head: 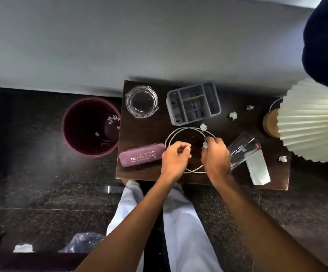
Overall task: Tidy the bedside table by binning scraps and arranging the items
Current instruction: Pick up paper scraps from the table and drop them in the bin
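My right hand (216,154) pinches a crumpled paper scrap (205,144) in its fingertips above the dark table (139,173), while my left hand (175,156) hovers just beside it, fingers curled; I cannot tell whether it grips the cord or nothing at all. The maroon bin (75,138) stands on the floor hard against the table's left edge, white scraps already lying in its bottom. A pleated lamp shade (316,122) overhangs the right end. A grey organiser tray (193,104) and a glass ashtray (141,101) sit along the back, a purple spectacle case (141,157) at front left, and a tumbler (241,150) lies on its side, touching my right hand. A white cord (182,131) loops beneath both hands. Loose scraps remain: one (203,127) on the cord's far side, one (233,115) right of the tray, a greenish one (250,107) beyond it, another (282,158) under the shade. My judgement: carry the pinched scrap well over the case to the bin before releasing, mind the tumbler, then gather the rest in one sweep.
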The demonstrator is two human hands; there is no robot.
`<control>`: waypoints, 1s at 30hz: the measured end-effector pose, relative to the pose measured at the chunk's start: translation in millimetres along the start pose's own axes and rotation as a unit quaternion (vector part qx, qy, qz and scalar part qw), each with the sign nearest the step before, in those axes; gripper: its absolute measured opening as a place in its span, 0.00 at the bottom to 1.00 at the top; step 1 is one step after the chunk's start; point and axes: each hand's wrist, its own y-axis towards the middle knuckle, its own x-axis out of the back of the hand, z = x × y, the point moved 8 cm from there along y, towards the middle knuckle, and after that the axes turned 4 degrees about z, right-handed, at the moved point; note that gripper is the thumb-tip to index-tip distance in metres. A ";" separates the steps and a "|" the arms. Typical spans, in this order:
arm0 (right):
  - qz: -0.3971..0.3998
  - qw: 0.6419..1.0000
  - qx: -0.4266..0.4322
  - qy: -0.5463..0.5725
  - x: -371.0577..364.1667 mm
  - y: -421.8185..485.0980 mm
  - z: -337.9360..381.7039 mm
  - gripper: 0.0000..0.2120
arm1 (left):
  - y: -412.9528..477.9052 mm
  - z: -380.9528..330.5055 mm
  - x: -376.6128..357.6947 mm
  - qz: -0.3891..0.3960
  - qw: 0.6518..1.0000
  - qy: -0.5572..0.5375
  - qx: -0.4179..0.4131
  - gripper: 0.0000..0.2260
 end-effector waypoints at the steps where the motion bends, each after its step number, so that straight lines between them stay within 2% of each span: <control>1: 0.019 1.000 0.000 -0.011 -2.5 3.1 1.7 0.12 | -0.5 -0.1 0.0 -0.001 1.000 0.002 0.004 0.07; 4: 0.046 0.998 -0.004 -0.041 -6.5 8.9 3.7 0.11 | -1.2 1.2 2.4 -0.006 1.000 0.001 0.011 0.07; 13: 0.034 0.999 -0.003 -0.042 -5.7 10.6 -0.5 0.08 | -3.1 6.0 11.9 -0.015 0.997 -0.064 0.030 0.06; 16: -0.006 0.999 0.011 0.038 4.2 5.4 5.4 0.06 | -5.5 6.4 16.1 -0.014 0.995 -0.092 0.029 0.06; 18: -0.016 0.988 0.005 0.156 11.0 -0.9 12.2 0.03 | -7.0 6.0 21.2 -0.017 0.993 -0.114 0.026 0.06; 21: 0.028 0.935 -0.024 0.353 9.9 -16.0 32.6 0.07 | -11.0 1.9 35.8 -0.017 0.987 -0.158 0.012 0.08; 24: 0.073 0.879 -0.029 0.471 3.1 -30.8 62.1 0.11 | -16.1 1.1 59.7 -0.027 0.980 -0.196 -0.002 0.08; 26: 0.085 0.853 -0.022 0.514 -1.3 -36.1 82.9 0.10 | -21.0 4.2 78.8 -0.034 0.976 -0.213 -0.005 0.08; 27: 0.088 0.851 -0.015 0.517 -3.2 -37.3 91.4 0.09 | -23.5 5.9 87.2 -0.035 0.975 -0.219 -0.005 0.08; 30: 0.094 0.869 0.016 0.486 -11.3 -38.7 121.0 0.06 | -29.2 13.3 117.1 -0.052 0.974 -0.222 -0.009 0.08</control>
